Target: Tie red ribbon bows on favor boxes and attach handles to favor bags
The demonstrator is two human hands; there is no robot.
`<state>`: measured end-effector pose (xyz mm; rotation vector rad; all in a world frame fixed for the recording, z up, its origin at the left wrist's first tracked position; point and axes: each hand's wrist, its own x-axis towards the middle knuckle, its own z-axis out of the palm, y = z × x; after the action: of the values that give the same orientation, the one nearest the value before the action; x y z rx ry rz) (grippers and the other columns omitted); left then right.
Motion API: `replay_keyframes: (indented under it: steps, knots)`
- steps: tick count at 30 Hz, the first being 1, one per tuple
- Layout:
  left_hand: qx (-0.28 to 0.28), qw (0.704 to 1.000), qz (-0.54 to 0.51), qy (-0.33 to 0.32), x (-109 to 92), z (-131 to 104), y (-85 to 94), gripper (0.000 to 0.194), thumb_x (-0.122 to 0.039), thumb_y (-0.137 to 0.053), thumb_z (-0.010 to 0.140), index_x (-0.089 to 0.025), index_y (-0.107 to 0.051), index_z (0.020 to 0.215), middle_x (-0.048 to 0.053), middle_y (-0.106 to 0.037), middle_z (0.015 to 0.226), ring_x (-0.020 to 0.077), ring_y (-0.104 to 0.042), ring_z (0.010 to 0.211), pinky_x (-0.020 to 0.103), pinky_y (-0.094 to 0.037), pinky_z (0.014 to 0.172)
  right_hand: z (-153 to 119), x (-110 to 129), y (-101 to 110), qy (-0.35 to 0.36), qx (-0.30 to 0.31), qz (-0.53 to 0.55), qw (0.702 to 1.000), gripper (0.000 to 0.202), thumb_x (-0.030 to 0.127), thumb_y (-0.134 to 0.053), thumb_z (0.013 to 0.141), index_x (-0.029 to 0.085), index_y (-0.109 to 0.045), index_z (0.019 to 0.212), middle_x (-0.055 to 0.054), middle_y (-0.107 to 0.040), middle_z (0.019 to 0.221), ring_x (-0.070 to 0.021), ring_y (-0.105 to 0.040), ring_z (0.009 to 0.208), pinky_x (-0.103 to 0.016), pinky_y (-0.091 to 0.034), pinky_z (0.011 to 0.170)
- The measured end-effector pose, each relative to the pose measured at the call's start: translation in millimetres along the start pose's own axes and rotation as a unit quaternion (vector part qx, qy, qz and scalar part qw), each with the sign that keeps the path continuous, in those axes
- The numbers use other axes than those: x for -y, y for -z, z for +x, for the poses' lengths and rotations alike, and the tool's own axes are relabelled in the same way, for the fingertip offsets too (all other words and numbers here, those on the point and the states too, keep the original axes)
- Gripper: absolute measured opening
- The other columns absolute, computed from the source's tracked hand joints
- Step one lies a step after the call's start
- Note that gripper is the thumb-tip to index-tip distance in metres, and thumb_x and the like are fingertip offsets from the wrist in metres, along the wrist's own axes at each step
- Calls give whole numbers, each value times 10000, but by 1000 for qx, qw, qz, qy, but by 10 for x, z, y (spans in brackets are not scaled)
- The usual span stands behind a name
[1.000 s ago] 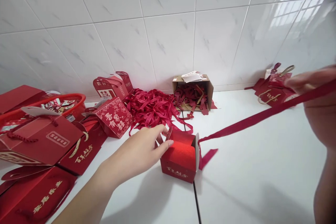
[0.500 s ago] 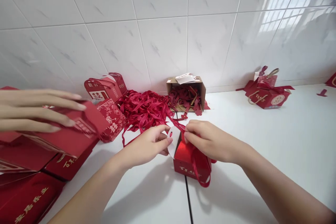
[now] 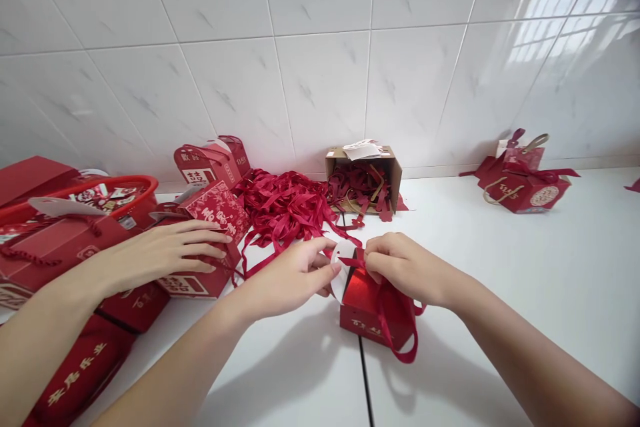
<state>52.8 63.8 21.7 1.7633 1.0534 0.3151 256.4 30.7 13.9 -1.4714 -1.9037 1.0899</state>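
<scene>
A small red gift box (image 3: 367, 310) with gold lettering stands on the white tabletop in front of me. My left hand (image 3: 305, 273) pinches the rounded white end flap (image 3: 345, 267) between thumb and fingers. Ribbon shows at a hole in that flap. Over the box's top, my right hand (image 3: 400, 263) has its fingers curled on the red ribbon (image 3: 387, 313); a loop of it hangs down the front. My fingertips partly hide the ribbon's course. Just behind my hands lies a tangled heap of red ribbons (image 3: 285, 203).
On the left, another person's hand (image 3: 185, 253) rests on a patterned red box (image 3: 220, 260). Behind that arm sit more red boxes and a red basket (image 3: 150, 197) of packets. An open cardboard box (image 3: 395, 177) of ribbon pieces stands by the wall; finished-looking red boxes (image 3: 525, 187) sit far right.
The other person's hand has moved right with a red box, setting it by the patterned one and uncovering the basket. At my box, a ribbon end now shows through the white flap.
</scene>
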Motion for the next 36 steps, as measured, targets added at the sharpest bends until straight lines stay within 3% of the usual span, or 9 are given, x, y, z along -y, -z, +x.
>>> replay_keyframes:
  steps: [5, 10, 17, 23, 27, 29, 31, 33, 36]
  knots:
    - [-2, 1000, 9, -13, -2, -21, -28, 371, -487, -502, 867, -246, -510, 1149, 5, -623, 872, 190, -642, 837, 360, -531, 784, 23, 15, -17, 14, 22, 42, 999, 197, 201, -387, 757, 183, -381, 561, 28, -387, 570, -98, -342, 522, -254, -269, 467]
    - [-21, 998, 6, -55, -35, 4, -68, 281, -427, -396, 920, -198, -553, 877, -1, -608, 851, 150, -624, 801, 280, -509, 747, 50, 48, -58, 56, -15, -28, 998, 198, 157, -377, 757, 178, -427, 566, 22, -466, 605, -104, -415, 547, -249, -316, 500]
    - [-127, 969, 198, -73, -36, 56, -78, 264, -335, -394, 884, -192, -453, 670, -35, -511, 630, 104, -432, 550, 214, -310, 492, -63, 125, 13, 91, -65, -170, 979, 239, 191, -442, 812, 180, -478, 576, -20, -535, 721, -142, -490, 658, -274, -389, 591]
    - [-220, 892, 393, 34, 0, -27, 232, 217, -258, -361, 839, -201, -458, 653, 39, -551, 596, 187, -502, 520, 284, -327, 517, -305, 39, 224, 57, -141, -198, 968, 374, 474, -438, 907, 210, -653, 1062, -107, -566, 1201, -270, -501, 1135, -400, -416, 914]
    - [-250, 861, 437, 70, 43, -69, 469, 199, -185, -460, 725, -199, -431, 529, 86, -520, 553, 271, -536, 599, 353, -356, 590, -569, -106, 280, -30, -134, -184, 973, 436, 521, -355, 935, 236, -639, 1102, -82, -597, 1215, -264, -546, 1102, -403, -423, 916]
    - [-239, 876, 418, 25, 33, -40, 439, 177, -248, -456, 779, -198, -500, 616, 90, -584, 705, 275, -563, 736, 350, -390, 659, -659, -145, 233, -57, -103, -173, 978, 446, 530, -337, 938, 232, -655, 1036, -83, -645, 1125, -262, -587, 1015, -396, -443, 859]
    - [-197, 924, 323, -53, 22, 16, 283, 208, -359, -403, 861, -216, -520, 766, 50, -600, 837, 228, -562, 811, 316, -416, 712, -681, -165, 144, -55, -87, -143, 984, 429, 526, -344, 937, 225, -641, 1013, -86, -669, 1054, -251, -612, 939, -376, -456, 799]
    - [-137, 966, 189, -113, 35, 76, 51, 256, -448, -376, 888, -220, -466, 811, 7, -567, 817, 178, -534, 764, 279, -422, 703, -638, -187, 40, -40, -88, -95, 991, 378, 498, -377, 934, 219, -603, 1052, -85, -676, 1026, -232, -625, 886, -350, -464, 749]
    - [-127, 981, 91, -111, 101, 124, -250, 281, -487, -419, 873, -223, -381, 787, -38, -452, 721, 136, -430, 653, 241, -379, 610, -519, -261, -79, -17, -114, -31, 993, 309, 431, -449, 914, 205, -536, 1107, -68, -678, 921, -207, -629, 817, -333, -467, 716]
